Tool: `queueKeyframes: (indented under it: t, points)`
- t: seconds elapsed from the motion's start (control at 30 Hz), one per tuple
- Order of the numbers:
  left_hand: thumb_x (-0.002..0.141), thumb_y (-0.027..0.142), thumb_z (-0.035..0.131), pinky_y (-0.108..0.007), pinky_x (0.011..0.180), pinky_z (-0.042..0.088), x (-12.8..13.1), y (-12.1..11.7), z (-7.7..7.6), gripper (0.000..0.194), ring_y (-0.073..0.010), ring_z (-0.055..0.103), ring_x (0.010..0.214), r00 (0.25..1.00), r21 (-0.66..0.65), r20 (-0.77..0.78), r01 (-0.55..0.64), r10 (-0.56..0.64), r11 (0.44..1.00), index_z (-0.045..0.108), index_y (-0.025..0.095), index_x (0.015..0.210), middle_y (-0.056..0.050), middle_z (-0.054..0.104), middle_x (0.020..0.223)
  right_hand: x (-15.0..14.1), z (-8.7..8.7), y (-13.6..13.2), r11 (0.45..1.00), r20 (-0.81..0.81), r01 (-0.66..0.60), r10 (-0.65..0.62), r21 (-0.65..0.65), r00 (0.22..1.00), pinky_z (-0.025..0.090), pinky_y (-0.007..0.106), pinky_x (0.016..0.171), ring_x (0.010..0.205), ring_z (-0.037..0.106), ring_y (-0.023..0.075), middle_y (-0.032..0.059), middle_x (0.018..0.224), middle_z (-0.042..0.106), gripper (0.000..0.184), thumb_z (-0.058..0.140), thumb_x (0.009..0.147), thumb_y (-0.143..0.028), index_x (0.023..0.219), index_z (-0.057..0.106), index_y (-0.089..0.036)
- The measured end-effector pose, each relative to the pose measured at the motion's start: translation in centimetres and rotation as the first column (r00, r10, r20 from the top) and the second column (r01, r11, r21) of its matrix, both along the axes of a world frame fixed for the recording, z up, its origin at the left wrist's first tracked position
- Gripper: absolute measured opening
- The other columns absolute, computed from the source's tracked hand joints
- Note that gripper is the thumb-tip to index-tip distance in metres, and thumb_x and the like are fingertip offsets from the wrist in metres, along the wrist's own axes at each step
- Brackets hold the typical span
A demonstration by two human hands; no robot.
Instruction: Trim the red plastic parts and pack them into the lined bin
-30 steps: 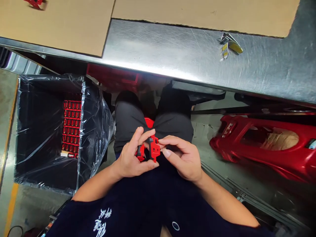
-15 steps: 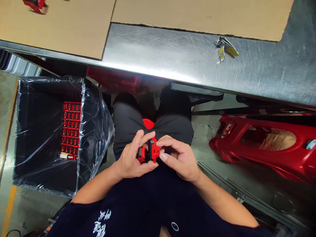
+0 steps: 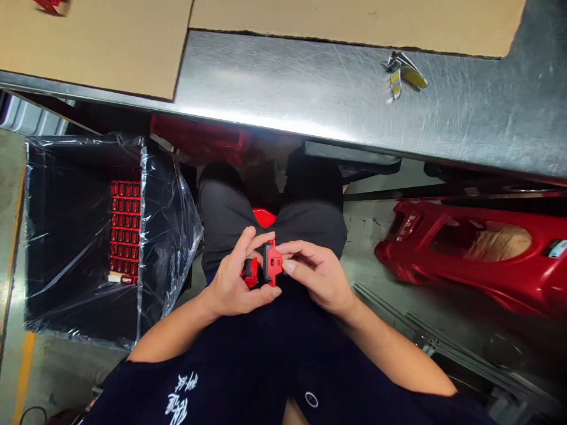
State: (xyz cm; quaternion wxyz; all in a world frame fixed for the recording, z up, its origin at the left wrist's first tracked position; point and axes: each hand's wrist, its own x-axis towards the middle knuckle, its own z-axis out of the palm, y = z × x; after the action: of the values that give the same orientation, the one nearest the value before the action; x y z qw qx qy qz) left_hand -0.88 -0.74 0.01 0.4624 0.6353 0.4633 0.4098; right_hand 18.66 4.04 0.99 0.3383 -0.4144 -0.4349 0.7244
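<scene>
Above my lap, my left hand (image 3: 234, 274) holds a small red and black plastic part (image 3: 273, 262) at its two ends, between thumb and finger. A second red and black piece (image 3: 251, 273) sits deeper in the same palm. My right hand (image 3: 316, 271) pinches the right edge of the first part with thumb and forefinger; its other fingers curl behind. To the left, a dark bin (image 3: 80, 236) lined with clear plastic holds rows of similar red and black parts (image 3: 124, 227).
A metal bench (image 3: 283, 88) runs across in front, carrying cardboard sheets (image 3: 110, 47) and small metal pieces with yellow faces (image 3: 407, 77). Another red part (image 3: 53, 5) lies at the far left. A large red plastic shell (image 3: 443, 248) is at the right, below the bench.
The view has shifted slightly. The held part has turned a little between my hands and stands straighter; both hands keep their grip.
</scene>
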Motion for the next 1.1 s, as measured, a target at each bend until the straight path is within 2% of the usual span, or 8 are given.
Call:
queueKeyframes:
  t: [0.13,0.33,0.5,0.6,0.67,0.77,0.87,1.1]
  points:
    - [0.088,0.038,0.075,-0.037,0.083,0.063,0.01,0.14,0.13,0.103,-0.0206,0.074,0.095,0.999,0.03,-0.035,0.016,-0.015,0.999,0.006,0.024,0.164,-0.024,0.06,0.144,-0.22,-0.16,0.03,0.998,-0.048,0.012,-0.015,-0.055,0.999,0.061,0.029,0.068,0.072,0.072,0.0162,0.0036,0.084,0.076,0.026,0.078,0.086,-0.042,0.098,0.076,-0.02]
    - [0.09,0.035,0.072,-0.029,0.069,0.062,0.02,0.47,0.25,0.101,-0.0108,0.067,0.069,0.992,0.06,-0.118,0.051,-0.043,0.997,0.004,0.026,0.164,-0.024,0.054,0.151,-0.08,-0.41,-0.24,0.997,0.01,-0.003,0.004,-0.083,1.0,0.055,0.025,0.058,0.065,0.065,0.0135,0.0017,0.078,0.072,0.029,0.082,0.082,-0.046,0.095,0.075,-0.021]
    - [0.087,0.031,0.073,-0.034,0.073,0.064,-0.17,0.73,0.07,0.101,-0.0149,0.069,0.077,0.983,0.125,-0.173,0.083,-0.061,0.989,0.009,0.022,0.164,-0.025,0.055,0.149,-0.15,-0.43,-0.48,0.996,0.023,-0.004,0.006,-0.094,1.0,0.05,0.026,0.055,0.059,0.058,0.012,-0.0013,0.069,0.066,0.027,0.084,0.081,-0.044,0.089,0.073,-0.021]
    - [0.086,0.035,0.075,-0.037,0.076,0.064,-0.38,0.65,0.03,0.098,-0.017,0.071,0.081,0.99,0.07,-0.135,0.056,-0.047,0.996,0.017,0.023,0.163,-0.025,0.051,0.152,-0.22,-0.34,-0.48,0.999,0.044,0.023,-0.021,-0.035,0.999,0.049,0.026,0.055,0.059,0.057,0.012,-0.0011,0.07,0.065,0.022,0.082,0.083,-0.041,0.086,0.073,-0.021]
    - [0.085,0.036,0.075,-0.038,0.08,0.064,-0.57,0.54,0.08,0.092,-0.0166,0.071,0.08,0.994,0.001,-0.104,0.028,-0.028,1.0,0.025,0.024,0.161,-0.023,0.055,0.149,-0.23,-0.29,-0.42,0.998,0.045,0.033,-0.035,0.045,0.998,0.049,0.025,0.055,0.061,0.058,0.0122,0.0001,0.073,0.067,0.016,0.081,0.085,-0.036,0.085,0.074,-0.021]
    - [0.087,0.037,0.075,-0.036,0.082,0.063,-0.84,0.38,0.16,0.074,-0.0156,0.071,0.078,0.996,-0.129,-0.086,-0.022,0.011,0.991,0.042,0.023,0.152,-0.016,0.068,0.132,-0.22,-0.26,-0.33,0.981,0.038,0.028,-0.036,0.191,0.999,0.052,0.026,0.059,0.066,0.063,0.0134,0.0019,0.079,0.071,0.005,0.08,0.086,-0.026,0.088,0.077,-0.022]
    - [0.087,0.041,0.075,-0.034,0.082,0.062,-0.92,0.34,0.17,0.057,-0.0185,0.073,0.085,0.993,-0.22,-0.108,-0.068,0.045,0.973,0.057,0.018,0.136,-0.012,0.074,0.114,-0.23,-0.27,-0.32,0.958,0.029,0.02,-0.03,0.285,0.999,0.056,0.027,0.065,0.072,0.068,0.0142,0.0021,0.083,0.074,0.009,0.08,0.086,-0.019,0.092,0.078,-0.024]
    - [0.085,0.036,0.078,-0.034,0.084,0.061,-0.75,0.59,-0.1,0.042,-0.0199,0.074,0.092,0.992,-0.158,-0.121,-0.065,0.046,0.985,0.066,0.021,0.122,-0.009,0.076,0.108,-0.35,-0.3,-0.36,0.919,0.041,0.003,-0.021,0.395,0.999,0.061,0.029,0.073,0.079,0.074,0.0165,0.0026,0.088,0.078,0.017,0.079,0.085,-0.014,0.096,0.08,-0.026]
